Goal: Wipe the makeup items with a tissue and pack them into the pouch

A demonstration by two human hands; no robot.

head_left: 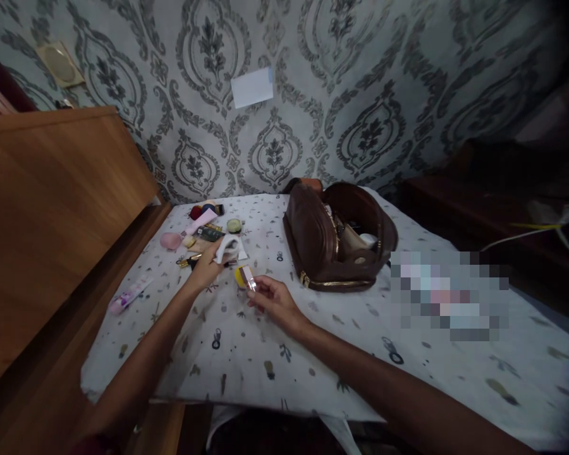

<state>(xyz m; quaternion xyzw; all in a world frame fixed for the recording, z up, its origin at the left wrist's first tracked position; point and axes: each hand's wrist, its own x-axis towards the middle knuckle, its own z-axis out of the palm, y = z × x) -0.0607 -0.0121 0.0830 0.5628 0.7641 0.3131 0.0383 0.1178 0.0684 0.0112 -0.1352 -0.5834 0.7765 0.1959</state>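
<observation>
My right hand (271, 297) holds a small tube-like cosmetic item (247, 277) with a shiny end, just in front of a yellow round object (239, 276) on the bed sheet. My left hand (207, 265) reaches forward and grips a white cloth or tissue (231, 245) lying among scattered cosmetics. A brown zip pouch (334, 237) stands open to the right of both hands, with items inside it.
Several cosmetics lie at the far left of the patterned sheet (313, 354): a pink sponge (171, 241), a pink tube (201, 222), a round green jar (234, 225). Another pink tube (129, 295) lies near the wooden bed board (52, 208). A blurred patch covers the sheet's right side.
</observation>
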